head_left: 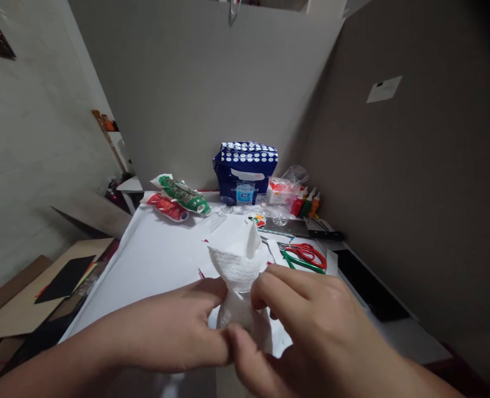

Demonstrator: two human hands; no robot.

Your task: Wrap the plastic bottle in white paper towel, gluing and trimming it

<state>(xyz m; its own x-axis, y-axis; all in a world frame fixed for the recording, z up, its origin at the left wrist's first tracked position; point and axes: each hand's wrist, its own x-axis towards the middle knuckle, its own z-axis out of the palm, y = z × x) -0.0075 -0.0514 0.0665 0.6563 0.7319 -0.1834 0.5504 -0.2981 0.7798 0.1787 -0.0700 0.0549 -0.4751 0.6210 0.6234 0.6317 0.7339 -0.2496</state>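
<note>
Both my hands meet low in the middle of the view around a crumpled white paper towel (240,271). My left hand (174,326) pinches its lower left side with closed fingers. My right hand (307,320) grips the towel's right side, thumb and fingers pressed on it. The towel's top sticks up in a point above my fingers. Whatever is wrapped inside the towel is hidden. The hands hover over a white sheet (154,260) that covers the table.
Red and green scissors (305,255) lie right of the towel. Behind stand a blue dotted bag (245,163), a small water bottle (245,194), paint bottles (306,205), a paint palette (256,220) and green and red packets (176,200). Brown cardboard (29,298) lies at the left. Walls close in behind and right.
</note>
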